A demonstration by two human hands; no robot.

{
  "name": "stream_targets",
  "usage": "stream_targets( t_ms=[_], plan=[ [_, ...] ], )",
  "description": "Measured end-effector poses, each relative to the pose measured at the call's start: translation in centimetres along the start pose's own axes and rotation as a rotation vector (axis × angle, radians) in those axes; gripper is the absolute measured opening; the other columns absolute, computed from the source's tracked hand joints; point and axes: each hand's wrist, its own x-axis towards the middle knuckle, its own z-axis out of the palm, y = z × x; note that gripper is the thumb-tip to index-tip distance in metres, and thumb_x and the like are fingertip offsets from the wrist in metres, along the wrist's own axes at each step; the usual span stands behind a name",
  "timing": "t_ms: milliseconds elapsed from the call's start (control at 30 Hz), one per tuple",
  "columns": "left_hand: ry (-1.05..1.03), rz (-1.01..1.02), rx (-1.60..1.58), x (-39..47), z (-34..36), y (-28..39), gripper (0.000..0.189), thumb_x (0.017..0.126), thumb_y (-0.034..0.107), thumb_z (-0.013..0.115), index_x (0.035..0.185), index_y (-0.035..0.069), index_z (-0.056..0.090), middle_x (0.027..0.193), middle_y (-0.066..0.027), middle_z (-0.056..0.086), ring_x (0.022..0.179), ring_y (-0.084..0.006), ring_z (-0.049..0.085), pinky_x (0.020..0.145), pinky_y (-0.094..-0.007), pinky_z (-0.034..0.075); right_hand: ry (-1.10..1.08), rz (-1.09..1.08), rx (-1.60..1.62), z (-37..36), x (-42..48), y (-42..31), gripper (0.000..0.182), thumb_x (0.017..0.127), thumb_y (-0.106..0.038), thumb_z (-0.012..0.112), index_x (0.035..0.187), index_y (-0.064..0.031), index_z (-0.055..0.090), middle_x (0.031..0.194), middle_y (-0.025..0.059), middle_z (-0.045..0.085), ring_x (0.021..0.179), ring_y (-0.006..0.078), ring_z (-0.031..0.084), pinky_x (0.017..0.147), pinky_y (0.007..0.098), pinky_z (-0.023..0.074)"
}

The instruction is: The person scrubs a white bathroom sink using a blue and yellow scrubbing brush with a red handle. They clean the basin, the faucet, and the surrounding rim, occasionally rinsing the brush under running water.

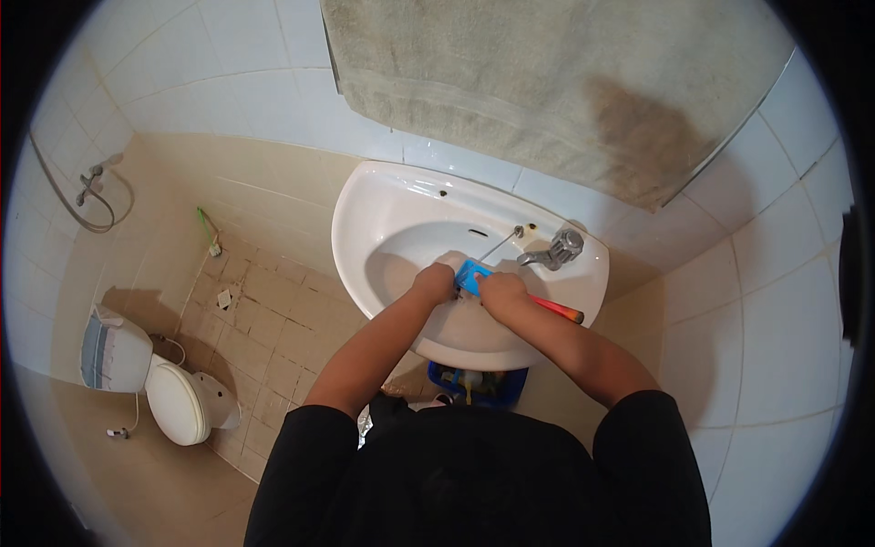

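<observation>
Over the bowl of a white ceramic washbasin (355,205), my right hand (504,295) grips a blue plastic tool head (469,275). A red-orange handle (555,309) with a dark end sticks out behind that hand and seems to belong to the same tool. My left hand (435,283) is curled right beside the blue head, at its left side. Its fingers are turned away, so whether it holds anything is hidden. Some small dark bits show between the hands. A thin metal chain or rod (497,247) runs from the basin's back ledge towards the blue head.
A metal tap (557,250) stands at the basin's right. Under the front rim is a blue bin (506,391) with assorted items. A towel (478,68) hangs above. To the left are a toilet (179,403), a floor drain (224,299) and a green-handled brush (208,229).
</observation>
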Motion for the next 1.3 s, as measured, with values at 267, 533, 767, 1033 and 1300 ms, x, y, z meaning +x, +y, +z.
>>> stream_targets(
  t_ms=[267, 533, 767, 1033, 1300],
  plan=[
    [0.110, 0.078, -0.049, 0.8, 1.0, -2.0, 0.019, 0.057, 0.023, 0.072, 0.068, 0.009, 0.065, 0.074, -0.0114, 0.063, 0.072, -0.0258, 0.061, 0.068, -0.0339, 0.048, -0.239, -0.329, 0.254, -4.3, -6.0, -1.2, 0.040, 0.078, -0.038, 0.057, 0.105, -0.0089, 0.057, 0.086, 0.0141, 0.063, 0.082, 0.0305, 0.061, 0.068, 0.0407, 0.0480],
    [0.111, 0.164, -0.077, 1.0, 0.3, -2.2, 0.009, 0.060, 0.013, 0.068, 0.068, 0.009, 0.065, 0.073, -0.0119, 0.063, 0.072, -0.0260, 0.060, 0.067, -0.0342, 0.047, -0.159, -0.197, 0.125, -2.5, -3.6, -1.1, 0.030, 0.079, -0.033, 0.058, 0.093, -0.0069, 0.061, 0.079, 0.0130, 0.063, 0.073, 0.0285, 0.062, 0.061, 0.0408, 0.0481],
    [0.304, 0.257, -0.200, 1.5, 0.9, -2.8, 0.016, 0.061, -0.001, 0.060, 0.074, 0.006, 0.064, 0.077, -0.0129, 0.063, 0.073, -0.0273, 0.060, 0.066, -0.0342, 0.048, -0.173, -0.178, 0.248, -1.8, -3.6, 3.4, 0.029, 0.072, -0.032, 0.065, 0.089, -0.0082, 0.064, 0.081, 0.0126, 0.064, 0.078, 0.0289, 0.062, 0.065, 0.0406, 0.0484],
    [0.421, 0.386, -0.630, -0.9, -2.7, -0.2, 0.025, 0.070, -0.005, 0.054, 0.093, 0.004, 0.061, 0.086, -0.0144, 0.061, 0.081, -0.0252, 0.061, 0.071, -0.0318, 0.048, 0.073, -0.265, 0.482, -1.9, -2.3, -7.1, 0.035, 0.076, -0.036, 0.059, 0.094, -0.0066, 0.062, 0.082, 0.0146, 0.063, 0.077, 0.0312, 0.062, 0.067, 0.0421, 0.0484],
    [1.016, 0.279, -0.591, -6.2, -7.2, -2.2, 0.025, 0.076, 0.001, 0.053, 0.100, 0.004, 0.059, 0.095, -0.0165, 0.060, 0.084, -0.0301, 0.059, 0.073, -0.0364, 0.046, 0.145, -0.084, 0.403, -3.6, 1.6, -5.5, 0.030, 0.080, -0.030, 0.054, 0.099, -0.0083, 0.062, 0.083, 0.0135, 0.063, 0.075, 0.0270, 0.063, 0.063, 0.0396, 0.0499]
  ],
)
